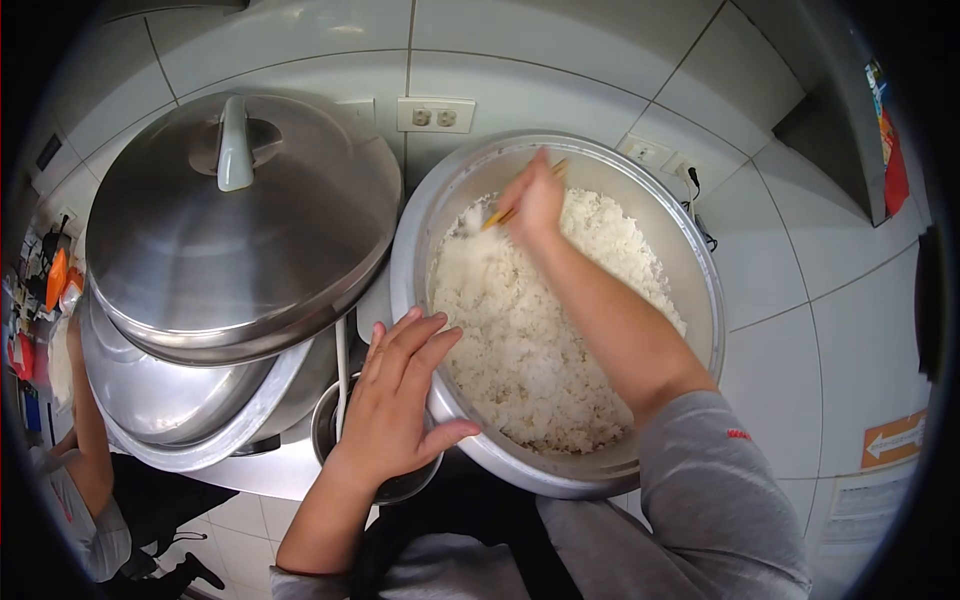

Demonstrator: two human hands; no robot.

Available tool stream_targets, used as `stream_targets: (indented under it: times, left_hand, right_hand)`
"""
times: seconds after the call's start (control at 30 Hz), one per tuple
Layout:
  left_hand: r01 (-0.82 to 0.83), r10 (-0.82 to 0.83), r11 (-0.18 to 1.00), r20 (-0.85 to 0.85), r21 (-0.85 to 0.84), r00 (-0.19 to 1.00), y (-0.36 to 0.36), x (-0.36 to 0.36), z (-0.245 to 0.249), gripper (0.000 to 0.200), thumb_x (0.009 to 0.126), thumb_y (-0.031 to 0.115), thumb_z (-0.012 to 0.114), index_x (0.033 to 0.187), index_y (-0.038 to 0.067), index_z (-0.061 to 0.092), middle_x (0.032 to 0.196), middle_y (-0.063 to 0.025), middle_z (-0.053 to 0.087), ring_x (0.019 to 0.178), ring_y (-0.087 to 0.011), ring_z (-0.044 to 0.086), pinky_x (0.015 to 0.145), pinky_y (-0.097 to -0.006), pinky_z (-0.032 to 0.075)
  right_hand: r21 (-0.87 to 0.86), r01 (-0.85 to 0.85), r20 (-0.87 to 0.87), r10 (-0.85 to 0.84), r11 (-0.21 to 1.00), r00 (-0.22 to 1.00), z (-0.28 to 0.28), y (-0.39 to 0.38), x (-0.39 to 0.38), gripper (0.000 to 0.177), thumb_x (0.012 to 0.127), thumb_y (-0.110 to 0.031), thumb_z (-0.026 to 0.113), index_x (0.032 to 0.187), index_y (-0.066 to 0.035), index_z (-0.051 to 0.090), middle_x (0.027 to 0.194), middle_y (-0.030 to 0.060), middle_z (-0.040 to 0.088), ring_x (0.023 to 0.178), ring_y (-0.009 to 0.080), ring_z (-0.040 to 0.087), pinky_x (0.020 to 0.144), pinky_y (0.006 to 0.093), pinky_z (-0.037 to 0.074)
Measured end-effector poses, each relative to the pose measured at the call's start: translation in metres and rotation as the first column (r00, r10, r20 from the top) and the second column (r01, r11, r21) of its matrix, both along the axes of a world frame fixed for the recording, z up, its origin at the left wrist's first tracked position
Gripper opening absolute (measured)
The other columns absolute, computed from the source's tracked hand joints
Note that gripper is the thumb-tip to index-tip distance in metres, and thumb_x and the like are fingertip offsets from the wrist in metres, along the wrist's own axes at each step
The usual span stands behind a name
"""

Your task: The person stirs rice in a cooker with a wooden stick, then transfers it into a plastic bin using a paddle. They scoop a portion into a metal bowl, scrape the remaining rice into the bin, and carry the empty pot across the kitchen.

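Note:
White rice (545,350) fills much of a large round metal pot (690,270). My right hand (534,203) is inside the pot over the rice's far left part, closed around a thin yellowish wooden stick or utensil (493,219), whose lower end reaches the rice. The hand is slightly blurred. My left hand (405,390) lies against the pot's near left rim with its fingers spread, holding nothing. Just below that hand is a small dark pot (325,425) with a pale handle (341,370).
A big domed steel lid (240,240) with a handle sits at the left over another metal lid and pot (170,385). Wall sockets (436,116) are behind. Another person (90,450) stands at the far left. A metal hood-like edge (840,150) juts in at the upper right.

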State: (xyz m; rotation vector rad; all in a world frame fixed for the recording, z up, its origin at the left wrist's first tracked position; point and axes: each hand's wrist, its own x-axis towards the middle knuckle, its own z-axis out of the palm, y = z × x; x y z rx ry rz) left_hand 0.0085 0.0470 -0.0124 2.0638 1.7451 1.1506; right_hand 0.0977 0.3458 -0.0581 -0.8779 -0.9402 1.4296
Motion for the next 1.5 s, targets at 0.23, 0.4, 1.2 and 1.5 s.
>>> stream_targets:
  times: [0.23,0.4,1.2,1.5]
  left_hand:
    - [0.047,-0.046,0.997,0.031,-0.058,0.998,-0.006,-0.012,0.002,0.087,0.069,0.061,0.069,0.134,0.008,0.047,0.136,-0.013,0.049,0.133,-0.0349,0.041,0.109,-0.0576,0.024]
    - [0.092,-0.092,0.996,-0.122,0.0,0.988,-0.005,-0.014,0.009,0.085,0.064,0.071,0.064,0.126,0.013,0.057,0.132,-0.0098,0.053,0.131,-0.0312,0.044,0.11,-0.0557,0.024]
    - [0.203,-0.175,0.97,-0.189,0.136,0.966,-0.003,-0.021,-0.004,0.067,0.067,0.067,0.064,0.11,0.015,0.065,0.118,-0.0047,0.06,0.121,-0.0285,0.052,0.108,-0.0478,0.032]
    - [0.297,-0.091,0.873,-0.47,0.387,0.878,0.018,-0.011,-0.011,0.021,0.073,0.037,0.055,0.083,0.019,0.059,0.084,-0.0021,0.05,0.085,-0.0201,0.056,0.085,-0.0363,0.047]
  right_hand:
    - [-0.385,-0.76,0.052,0.834,0.524,0.549,0.047,-0.09,0.077,0.049,0.099,-0.044,0.043,0.06,-0.016,0.034,0.049,-0.0027,0.029,0.042,0.013,0.031,0.043,0.0293,0.029]
    - [0.3,-0.332,0.276,0.252,0.894,0.928,0.104,0.045,0.099,0.046,0.1,-0.038,0.041,0.061,-0.014,0.038,0.05,0.0005,0.037,0.043,0.0146,0.036,0.045,0.031,0.035]
    - [-0.167,-0.42,-0.06,0.416,0.892,0.907,0.019,-0.078,0.052,0.048,0.1,-0.036,0.043,0.058,-0.014,0.036,0.046,0.0013,0.036,0.039,0.0156,0.034,0.04,0.0321,0.033]
    - [0.032,-0.387,0.145,0.379,0.922,0.914,0.117,-0.046,0.141,0.049,0.101,-0.038,0.039,0.058,-0.016,0.031,0.046,0.0007,0.031,0.041,0.0144,0.032,0.043,0.031,0.032]
